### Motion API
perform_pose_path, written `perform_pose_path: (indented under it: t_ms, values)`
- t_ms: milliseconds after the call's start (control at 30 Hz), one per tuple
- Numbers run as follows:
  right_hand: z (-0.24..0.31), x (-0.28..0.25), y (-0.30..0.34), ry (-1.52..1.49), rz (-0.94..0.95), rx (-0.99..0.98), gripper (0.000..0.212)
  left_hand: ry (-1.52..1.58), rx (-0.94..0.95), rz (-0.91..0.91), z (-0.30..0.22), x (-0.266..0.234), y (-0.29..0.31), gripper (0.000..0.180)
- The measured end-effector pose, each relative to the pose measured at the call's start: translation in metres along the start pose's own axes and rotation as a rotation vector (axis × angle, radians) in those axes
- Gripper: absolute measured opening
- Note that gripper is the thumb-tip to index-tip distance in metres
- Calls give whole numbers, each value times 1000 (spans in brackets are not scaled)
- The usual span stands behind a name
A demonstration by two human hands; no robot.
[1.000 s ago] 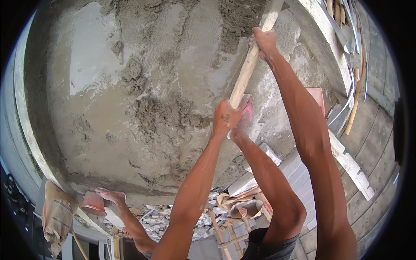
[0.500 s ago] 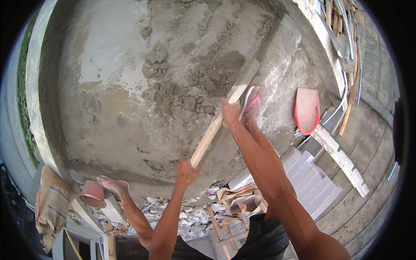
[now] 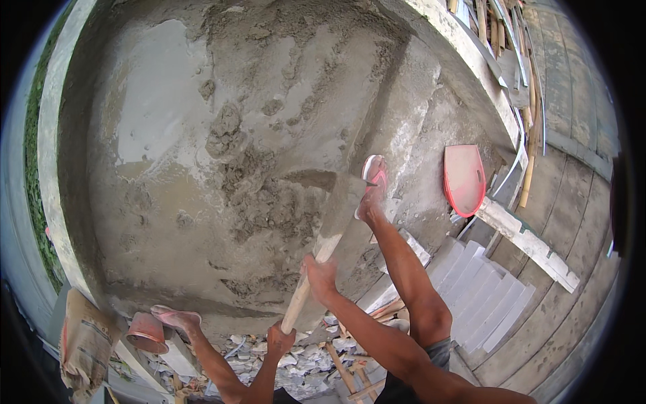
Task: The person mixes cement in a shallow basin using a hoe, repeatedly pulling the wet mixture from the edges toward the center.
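The left hand (image 3: pixel 279 339) is closed around the near end of a hoe's wooden handle (image 3: pixel 303 296); the right hand (image 3: pixel 319 277) is wrapped around the same handle farther up, a short stretch of bare wood between the two; the hoe slants away from the person, up and to the right, its upper part coated in grey; its head (image 3: pixel 348 186) is at the wet cement (image 3: pixel 168 222), just beside the right foot (image 3: pixel 373 195), though how deep the blade sits I cannot tell; the foot wears a pink sandal, and the left foot (image 3: pixel 182 319) is planted at the lower left, near a red bucket (image 3: pixel 147 332); a paper sack (image 3: pixel 85 343) stands left of the bucket; a low wall (image 3: pixel 51 141) bounds the cement at the left; to the right lie a red scoop (image 3: pixel 464 178) and, below it, a stack of grey slabs (image 3: pixel 476 291); broken stones (image 3: pixel 293 360) lie below the cement, near the left hand.
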State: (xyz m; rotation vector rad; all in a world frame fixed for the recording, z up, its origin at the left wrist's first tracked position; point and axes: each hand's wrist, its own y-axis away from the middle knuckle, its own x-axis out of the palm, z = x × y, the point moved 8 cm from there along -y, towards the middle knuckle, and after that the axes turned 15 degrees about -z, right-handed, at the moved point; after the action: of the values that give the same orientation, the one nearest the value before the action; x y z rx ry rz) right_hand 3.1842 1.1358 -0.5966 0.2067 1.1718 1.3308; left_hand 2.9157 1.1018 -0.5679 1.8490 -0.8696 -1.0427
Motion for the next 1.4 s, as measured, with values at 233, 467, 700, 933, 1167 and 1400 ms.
perform_pose_path:
  t_ms: [233,467,700,933,1167,1400]
  values:
    - [263,68,-169,-288,35,-439,28,139,298,-244,-255,64,-209,33]
    - [453,150,-272,-571,64,-682,21,71,584,-417,-458,49,-407,30]
    - [449,240,-319,-425,-102,-602,39,-132,608,-405,-447,1,-480,31]
    - [441,269,-305,-272,-15,-534,31,-44,433,-299,-435,-22,-431,37]
    - [436,271,-276,-71,170,-498,35,92,254,-300,-422,-23,-323,35]
    - [362,261,-206,-12,345,-420,28,211,188,-337,-352,-34,-245,28]
